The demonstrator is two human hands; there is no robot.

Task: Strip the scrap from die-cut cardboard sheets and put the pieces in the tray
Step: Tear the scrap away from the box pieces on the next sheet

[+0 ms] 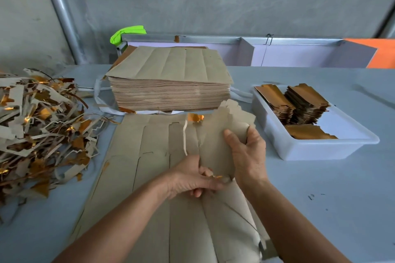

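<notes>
A grey-brown die-cut cardboard sheet (pixel 149 168) lies flat on the table in front of me, cut lines running lengthwise. My right hand (pixel 245 153) grips a cut piece (pixel 230 121) lifted from the sheet's right side, thumb on its face. My left hand (pixel 190 177) pinches the lower edge of that piece where a torn gold-backed scrap shows. A thin scrap strip (pixel 185 139) curls up from the sheet. The white plastic tray (pixel 320 149) stands to the right, holding stacks of gold-faced pieces (pixel 305 107).
A thick stack of uncut sheets (pixel 171 83) sits behind the working sheet. A heap of grey and gold scrap (pixel 40 124) covers the left of the table. A metal frame with a green cloth (pixel 128 34) runs along the far edge.
</notes>
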